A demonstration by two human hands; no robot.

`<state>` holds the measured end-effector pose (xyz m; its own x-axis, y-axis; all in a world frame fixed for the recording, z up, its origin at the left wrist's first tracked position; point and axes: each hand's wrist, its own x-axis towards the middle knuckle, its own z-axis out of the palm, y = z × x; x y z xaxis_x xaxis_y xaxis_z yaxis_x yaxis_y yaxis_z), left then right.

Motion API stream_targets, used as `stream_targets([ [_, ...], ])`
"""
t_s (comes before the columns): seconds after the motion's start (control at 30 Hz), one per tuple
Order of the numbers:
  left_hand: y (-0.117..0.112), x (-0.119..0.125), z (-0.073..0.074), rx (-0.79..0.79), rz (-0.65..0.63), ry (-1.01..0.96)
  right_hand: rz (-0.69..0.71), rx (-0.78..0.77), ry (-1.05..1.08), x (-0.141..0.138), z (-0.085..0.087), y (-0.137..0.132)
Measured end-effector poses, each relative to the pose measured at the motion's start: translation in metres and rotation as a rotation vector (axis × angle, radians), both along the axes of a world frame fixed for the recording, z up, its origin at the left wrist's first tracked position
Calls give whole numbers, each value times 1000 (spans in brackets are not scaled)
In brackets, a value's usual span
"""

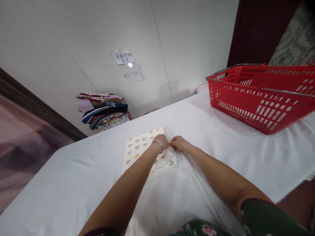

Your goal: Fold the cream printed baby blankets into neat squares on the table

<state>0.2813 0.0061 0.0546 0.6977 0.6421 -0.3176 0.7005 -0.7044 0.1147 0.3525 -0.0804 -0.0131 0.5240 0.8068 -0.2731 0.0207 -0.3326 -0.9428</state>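
Note:
A folded cream cloth [139, 144] printed with grey mushrooms and a few yellow and green motifs lies flat on the white-covered table. My left hand [163, 141], a bracelet on its wrist, rests on the cloth's right part with fingers curled at that edge. Its fingertips are mostly hidden from view. Close beside it, my right hand [179, 143] pinches the cloth's right edge, fingers pressed together. The cloth is a little rumpled below my left wrist. Whether it is a garment or a plain piece of fabric I cannot tell.
A red plastic basket [241, 98] with metal handles stands at the table's right. Beyond the far edge, a stack of folded clothes [104, 109] sits by the wall. Paper notes [133, 73] are taped there. Sheer pink fabric [27, 147] hangs at left. The white sheet [73, 183] covers the table.

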Motion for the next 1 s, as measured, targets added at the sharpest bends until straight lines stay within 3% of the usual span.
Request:
stream_targets([
  [0.27, -19, -7, -10, 11, 32, -83, -43, 9, 49, 5, 3, -2],
  [0.53, -32, -32, -18, -18, 89, -235, -28, 23, 50, -5, 1, -2],
  [0.67, -36, -39, -23, -107, 152, -316, -13, 19, 34, -7, 1, -4],
  [0.87, -31, -43, -21, -375, 166, -407, -42, -2, -88, -9, -8, -5],
  [1.0, -19, -68, -16, -414, 164, -503, -31, -27, -112, -7, -12, -5],
])
